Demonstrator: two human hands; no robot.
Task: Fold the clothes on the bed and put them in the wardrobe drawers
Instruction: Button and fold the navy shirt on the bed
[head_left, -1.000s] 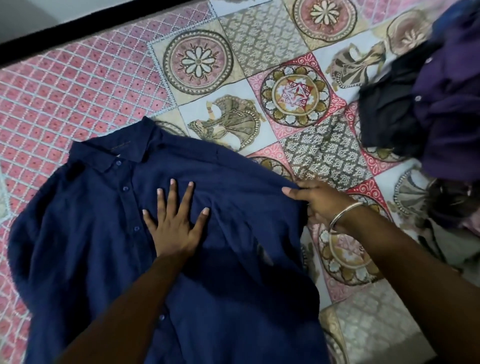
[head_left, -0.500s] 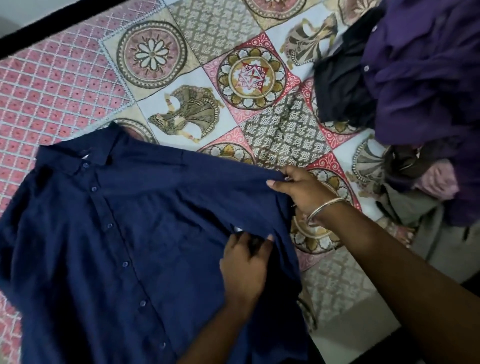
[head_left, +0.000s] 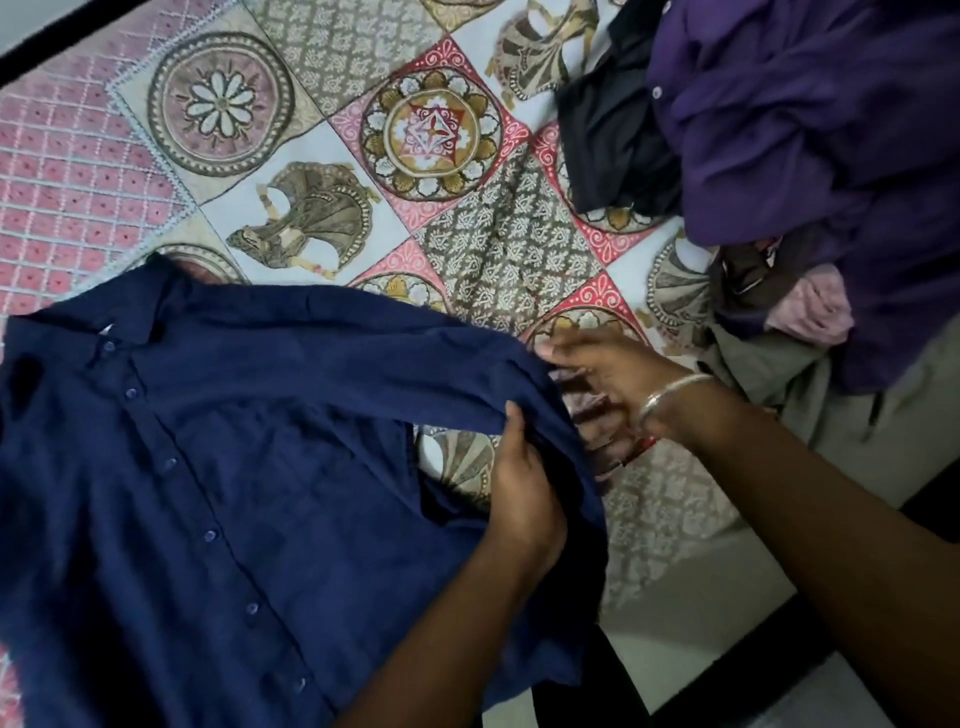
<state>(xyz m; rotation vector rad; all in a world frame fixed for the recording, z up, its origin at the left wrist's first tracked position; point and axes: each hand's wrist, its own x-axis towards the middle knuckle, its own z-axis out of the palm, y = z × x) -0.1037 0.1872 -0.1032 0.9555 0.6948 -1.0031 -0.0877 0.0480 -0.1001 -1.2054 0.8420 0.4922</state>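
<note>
We see a navy blue shirt lying front-up on the bed, its collar toward the far left and its row of buttons running down toward the near edge. It covers the near-left part of the bedspread, and its lower hem passes out of view at the near edge. One sleeve is lifted off the body of the shirt and stretched toward the right, so that a patch of bedspread shows in the gap beneath it.

Our left hand grips that sleeve from below, thumb on top of the cloth and fingers curled round the fold. Our right hand meets the sleeve's end just beside the left hand; it is blurred, and its fingers lie under the fabric's edge, so we cannot tell whether it pinches the cloth or merely touches it. A silver bangle sits on the right wrist.

Farther out, the bedspread carries a patchwork of medallions, floral panels and figures, with a pink grid border along the far left side. At the far right corner of the bed lies a heap of unfolded clothes: a purple shirt on top, a black garment beside it toward the middle, a pink piece and an olive-grey cloth nearer the right edge. The heap lies well apart from the navy shirt's body, near the sleeve's end.
</note>
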